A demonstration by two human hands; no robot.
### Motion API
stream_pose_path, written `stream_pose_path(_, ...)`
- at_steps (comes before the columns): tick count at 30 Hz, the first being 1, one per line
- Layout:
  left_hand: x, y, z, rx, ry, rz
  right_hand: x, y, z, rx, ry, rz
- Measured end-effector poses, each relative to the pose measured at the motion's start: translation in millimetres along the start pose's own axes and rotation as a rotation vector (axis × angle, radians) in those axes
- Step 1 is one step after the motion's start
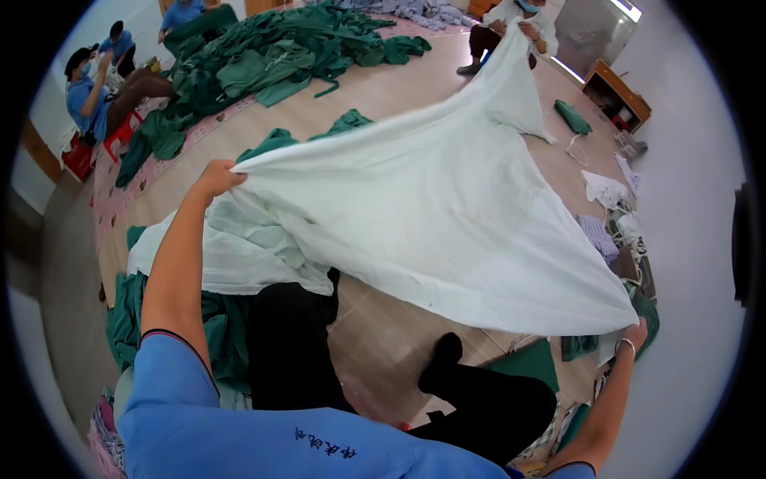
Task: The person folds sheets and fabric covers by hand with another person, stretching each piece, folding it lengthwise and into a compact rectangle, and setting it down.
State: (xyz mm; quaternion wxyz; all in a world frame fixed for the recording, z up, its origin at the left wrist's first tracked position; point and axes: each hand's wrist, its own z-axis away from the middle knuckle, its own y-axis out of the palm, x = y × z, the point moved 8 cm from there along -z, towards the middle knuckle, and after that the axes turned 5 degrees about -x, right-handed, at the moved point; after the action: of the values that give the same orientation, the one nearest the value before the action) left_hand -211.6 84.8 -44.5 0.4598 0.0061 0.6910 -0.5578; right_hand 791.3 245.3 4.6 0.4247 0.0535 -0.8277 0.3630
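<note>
A large white sheet is stretched in the air across the middle of the head view. My left hand is closed on one of its corners, at the left. Far to the right, my right hand grips another corner, low and close to the wall. Across from me, a person in white holds the far end with both hands. More white cloth lies in folds below my left arm, on top of green fabric.
A big heap of green cloth covers the far left floor, with several people in blue around it. A folded green bundle and a wooden cabinet are at right. Striped cloth lies along the wall.
</note>
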Motion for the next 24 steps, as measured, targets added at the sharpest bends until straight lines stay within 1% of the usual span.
stream_pose_path(1,-9,2,13,-0.006,-0.034,0.345,6,-7,6,-0.014,0.009,-0.009)
stream_pose_path(2,-19,5,24,-0.004,-0.069,0.689,-2,-6,17,-0.011,0.235,-0.325)
stream_pose_path(3,-34,9,34,0.000,-0.053,0.688,-2,-1,31,-0.008,0.456,-0.644)
stream_pose_path(5,-73,26,54,0.093,-0.039,1.069,8,22,42,0.127,0.576,-0.838)
stream_pose_path(6,-91,35,66,0.210,-0.066,1.108,26,31,55,0.205,0.566,-0.895)
stream_pose_path(7,-99,38,74,0.220,-0.053,1.099,46,40,74,0.280,0.555,-0.953)
stream_pose_path(9,-114,65,95,0.424,-0.008,0.615,81,38,108,0.195,0.476,-0.875)
stream_pose_path(11,-136,80,119,0.426,0.282,0.064,102,50,137,0.176,0.326,-0.870)
stream_pose_path(13,-119,101,112,0.413,0.393,-0.258,96,70,151,0.213,0.186,-0.870)
stream_pose_path(14,-101,103,104,0.350,0.374,-0.382,89,70,155,0.200,0.191,-0.871)
stream_pose_path(15,-84,101,95,0.286,0.351,-0.504,79,73,159,0.193,0.258,-0.847)
stream_pose_path(16,-75,99,93,0.293,0.357,-0.511,69,73,165,0.190,0.328,-0.819)
stream_pose_path(17,-51,95,89,0.322,0.165,-0.408,64,67,165,0.187,0.342,-0.812)
stream_pose_path(18,-26,91,90,0.346,-0.032,-0.303,59,58,161,0.177,0.463,-0.911)
stream_pose_path(19,-5,94,90,0.349,-0.039,-0.311,54,53,158,0.168,0.582,-1.013)
stream_pose_path(21,32,96,87,0.198,-0.251,0.400,26,60,147,0.255,0.763,-1.184)
stream_pose_path(22,21,91,103,0.155,-0.296,0.502,16,55,145,0.189,0.808,-1.171)
stream_pose_path(23,32,96,99,0.155,-0.290,0.500,5,49,143,0.122,0.850,-1.153)
stream_pose_path(24,48,102,89,0.096,-0.257,0.602,0,49,141,0.120,0.849,-1.154)
